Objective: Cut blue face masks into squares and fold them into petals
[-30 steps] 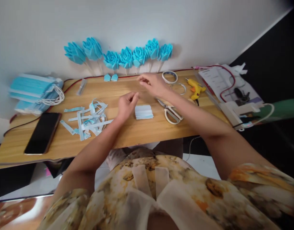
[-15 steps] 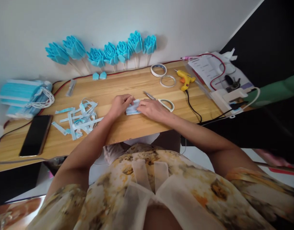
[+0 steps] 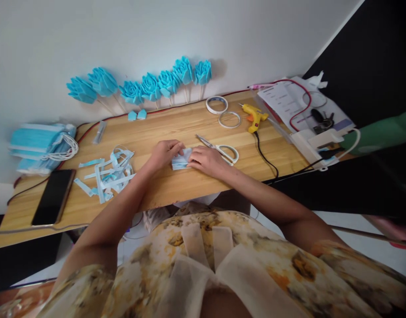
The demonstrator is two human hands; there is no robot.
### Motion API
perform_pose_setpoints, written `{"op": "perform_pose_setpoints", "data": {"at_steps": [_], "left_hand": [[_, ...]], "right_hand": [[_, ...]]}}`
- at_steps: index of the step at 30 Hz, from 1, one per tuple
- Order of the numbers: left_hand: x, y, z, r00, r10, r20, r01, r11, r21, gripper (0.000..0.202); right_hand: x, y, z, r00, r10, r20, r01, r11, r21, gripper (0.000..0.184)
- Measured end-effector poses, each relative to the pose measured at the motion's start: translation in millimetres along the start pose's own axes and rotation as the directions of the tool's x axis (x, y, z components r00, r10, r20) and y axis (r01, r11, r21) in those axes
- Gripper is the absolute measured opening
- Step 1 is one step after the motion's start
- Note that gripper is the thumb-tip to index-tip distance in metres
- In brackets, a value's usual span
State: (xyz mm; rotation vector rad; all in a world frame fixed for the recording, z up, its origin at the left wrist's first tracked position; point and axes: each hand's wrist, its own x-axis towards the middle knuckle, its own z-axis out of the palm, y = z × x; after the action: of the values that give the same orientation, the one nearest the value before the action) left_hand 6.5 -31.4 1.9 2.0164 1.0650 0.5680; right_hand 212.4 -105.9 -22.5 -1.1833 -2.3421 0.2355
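Observation:
A small folded piece of pale blue face-mask fabric lies on the table between my hands. My left hand pinches its far left edge, with thumb and fingers together. Curled fingers of my right hand hold its right side and hide part of it. Just beyond my right hand are scissors with pale handles, their blades pointing to the far left. To the left of my hands sits a loose heap of cut mask strips.
Blue flowers on sticks lean along the wall. A mask stack and a phone lie at left. Tape rolls, a yellow glue gun, papers and a white power strip occupy the right side. A cord trails off the front edge.
The camera view has tilted, so the table and flowers sit a little lower. Both hands stay on the folded fabric, and more of the scissors shows beside my right hand.

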Motion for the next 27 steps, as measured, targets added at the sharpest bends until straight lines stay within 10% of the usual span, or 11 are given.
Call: {"op": "perform_pose_setpoints", "data": {"at_steps": [10,20,27], "left_hand": [[5.1,1.7,1.3,0.999,0.006,0.037,-0.008,0.998,0.061,0.038],[-5.8,-4.3,-3.1,0.994,0.004,-0.111,-0.045,0.929,-0.368,0.043],[-5.2,-5.5,-7.1,0.998,0.048,-0.033,-0.056,0.934,-0.354,0.061]], "right_hand": [[-3.2,-1.2,1.5,0.999,0.049,0.024,-0.049,0.999,0.000,0.020],[-0.7,0.9,-8.0,0.991,0.117,0.064,-0.127,0.977,0.173,0.029],[2.1,3.0,-11.0,0.981,0.165,0.103,-0.184,0.959,0.215,0.020]]}}
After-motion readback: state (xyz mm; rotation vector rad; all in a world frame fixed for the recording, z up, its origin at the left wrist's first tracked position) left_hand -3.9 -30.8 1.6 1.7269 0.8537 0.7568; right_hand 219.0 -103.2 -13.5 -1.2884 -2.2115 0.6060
